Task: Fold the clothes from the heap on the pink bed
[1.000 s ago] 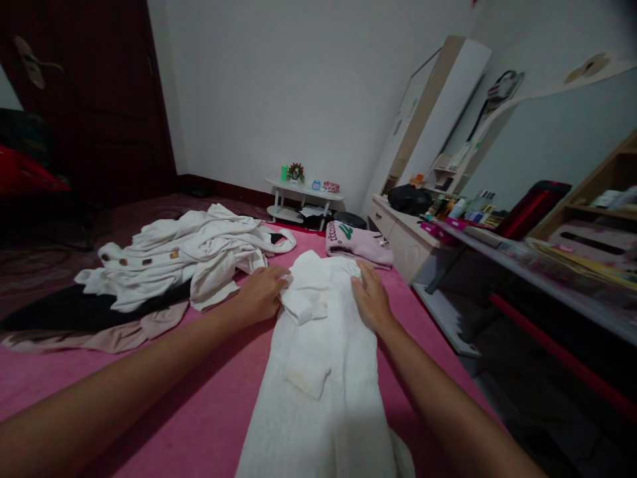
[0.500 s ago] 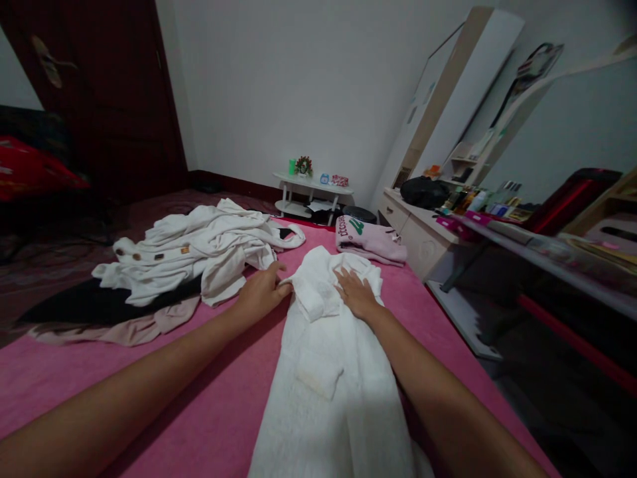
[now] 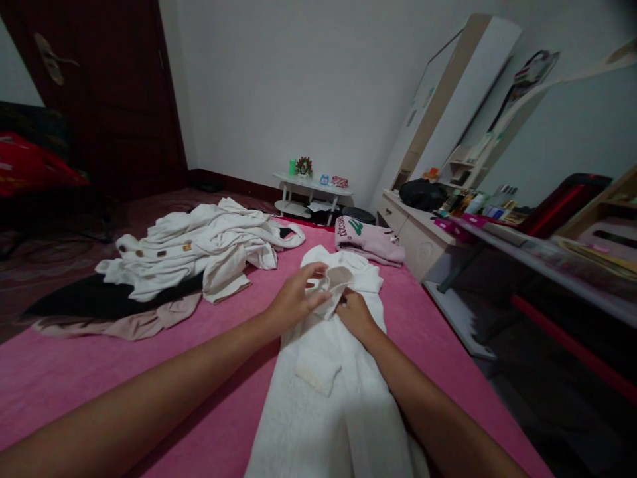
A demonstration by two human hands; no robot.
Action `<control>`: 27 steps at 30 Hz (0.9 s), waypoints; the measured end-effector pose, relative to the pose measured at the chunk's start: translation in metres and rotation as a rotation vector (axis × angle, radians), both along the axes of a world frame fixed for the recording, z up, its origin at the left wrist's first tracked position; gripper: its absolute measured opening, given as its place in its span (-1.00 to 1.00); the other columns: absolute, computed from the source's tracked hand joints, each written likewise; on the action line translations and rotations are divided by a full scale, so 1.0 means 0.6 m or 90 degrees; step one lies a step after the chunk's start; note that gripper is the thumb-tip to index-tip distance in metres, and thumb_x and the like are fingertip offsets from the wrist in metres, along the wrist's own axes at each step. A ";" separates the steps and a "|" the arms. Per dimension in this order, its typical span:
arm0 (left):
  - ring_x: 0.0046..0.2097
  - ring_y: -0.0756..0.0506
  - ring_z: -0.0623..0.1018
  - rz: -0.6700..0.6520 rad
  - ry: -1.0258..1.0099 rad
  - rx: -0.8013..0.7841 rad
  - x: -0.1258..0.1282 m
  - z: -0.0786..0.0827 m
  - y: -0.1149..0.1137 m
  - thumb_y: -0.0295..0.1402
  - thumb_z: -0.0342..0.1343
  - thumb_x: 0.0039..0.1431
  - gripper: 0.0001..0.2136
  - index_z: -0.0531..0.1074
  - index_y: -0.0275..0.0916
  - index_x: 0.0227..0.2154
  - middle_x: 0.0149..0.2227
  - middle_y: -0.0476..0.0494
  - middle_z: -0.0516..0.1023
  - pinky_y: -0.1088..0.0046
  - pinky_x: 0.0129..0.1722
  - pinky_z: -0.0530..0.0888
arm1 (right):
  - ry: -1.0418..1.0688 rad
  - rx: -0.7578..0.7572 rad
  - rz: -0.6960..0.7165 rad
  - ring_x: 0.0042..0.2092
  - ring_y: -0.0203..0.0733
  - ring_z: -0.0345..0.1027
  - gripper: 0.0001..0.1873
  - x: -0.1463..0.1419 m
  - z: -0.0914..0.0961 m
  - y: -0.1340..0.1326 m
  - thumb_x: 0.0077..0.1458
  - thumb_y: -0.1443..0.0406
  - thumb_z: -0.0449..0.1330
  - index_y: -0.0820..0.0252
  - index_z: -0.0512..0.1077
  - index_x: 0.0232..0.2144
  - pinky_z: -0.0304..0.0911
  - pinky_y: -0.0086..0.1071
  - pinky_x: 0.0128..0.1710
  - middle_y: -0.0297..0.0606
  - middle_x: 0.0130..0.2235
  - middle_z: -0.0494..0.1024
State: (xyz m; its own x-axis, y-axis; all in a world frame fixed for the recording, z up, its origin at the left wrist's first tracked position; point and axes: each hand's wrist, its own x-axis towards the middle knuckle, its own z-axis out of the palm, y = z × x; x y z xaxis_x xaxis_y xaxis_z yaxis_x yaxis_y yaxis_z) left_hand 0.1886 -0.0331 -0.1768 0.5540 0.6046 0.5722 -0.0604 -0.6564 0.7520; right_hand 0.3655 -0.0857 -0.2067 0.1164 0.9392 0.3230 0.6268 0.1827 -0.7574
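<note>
A long white garment (image 3: 328,411) lies lengthwise on the pink bed cover (image 3: 219,372), its far part folded over and bunched. My left hand (image 3: 296,299) is at a raised fold of this cloth, thumb and fingers curved around its left side. Close beside it, my right hand (image 3: 355,313) is closed on the lower right of the same fold, its fingertips partly hidden by the fabric. A small flap of white cloth shows on the garment, nearer to me than both hands.
To the left lies a pile of white clothes with buttons (image 3: 199,242), over black and pale pink cloth (image 3: 144,326). A folded pink garment (image 3: 371,240) sits at the far bed edge. Beyond stands a small white table (image 3: 313,182); a cluttered dresser (image 3: 418,229) is on the right.
My left hand has moved right from the garment's left edge onto its middle. My right hand has gone from lying flat to gripping cloth, and a fold now stands raised between them.
</note>
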 end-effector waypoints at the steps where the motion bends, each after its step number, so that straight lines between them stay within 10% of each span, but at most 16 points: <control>1: 0.07 -0.14 0.42 -0.019 0.040 0.080 0.004 0.002 -0.008 -0.35 0.14 0.13 -0.60 0.27 -0.18 0.05 0.08 -0.22 0.38 0.28 0.03 0.40 | 0.080 0.014 -0.032 -0.14 -0.11 0.42 -0.69 0.007 -0.004 0.004 -0.04 0.35 0.10 0.20 0.49 -0.21 0.30 -0.24 -0.09 -0.21 -0.15 0.58; 6: 0.13 -0.23 0.36 -0.096 0.280 0.328 0.009 -0.015 -0.031 -0.38 0.15 0.11 -0.56 0.29 -0.16 0.08 0.16 -0.25 0.31 0.18 0.08 0.34 | 0.420 0.159 -0.228 -0.21 -0.13 0.44 -0.59 0.045 -0.017 0.019 -0.05 0.18 0.13 0.21 0.40 -0.12 0.33 -0.25 -0.19 -0.18 -0.13 0.53; 12: 0.13 -0.24 0.35 -0.083 0.300 0.339 0.007 -0.032 -0.030 -0.35 0.14 0.13 -0.50 0.23 -0.15 0.15 0.27 -0.30 0.11 0.17 0.09 0.34 | 0.057 0.274 -0.130 0.09 -0.13 0.25 -0.63 0.029 0.039 -0.006 0.14 0.23 0.04 0.11 0.39 -0.01 0.22 -0.25 0.01 -0.20 0.08 0.39; 18: 0.01 -0.12 0.41 -0.006 0.184 0.306 0.009 -0.040 -0.041 -0.51 0.04 0.16 -0.61 0.28 -0.18 0.07 0.14 -0.26 0.26 0.36 -0.05 0.41 | -0.114 0.087 -0.147 -0.26 -0.19 0.39 -0.52 0.021 0.087 0.005 -0.06 0.19 0.22 0.17 0.40 -0.03 0.28 -0.34 -0.29 -0.18 -0.13 0.50; 22: -0.19 -0.05 0.43 0.018 0.095 0.323 0.006 -0.038 -0.031 -0.58 -0.06 0.20 -0.75 0.40 -0.24 -0.12 -0.20 -0.16 0.42 0.46 -0.22 0.41 | 0.058 -0.042 -0.175 -0.55 -0.31 0.23 -0.61 0.042 0.090 0.017 -0.24 0.32 0.19 0.27 0.44 -0.24 0.12 -0.45 -0.53 -0.40 -0.56 0.41; 27: -0.21 -0.03 0.43 0.061 0.017 0.303 -0.010 -0.021 -0.014 -0.58 -0.05 0.19 -0.77 0.43 -0.25 -0.18 -0.23 -0.16 0.41 0.47 -0.23 0.40 | 0.169 -0.023 -0.171 -0.52 -0.28 0.28 -0.63 0.043 0.073 0.006 -0.15 0.32 0.12 0.23 0.41 -0.19 0.14 -0.45 -0.51 -0.38 -0.51 0.45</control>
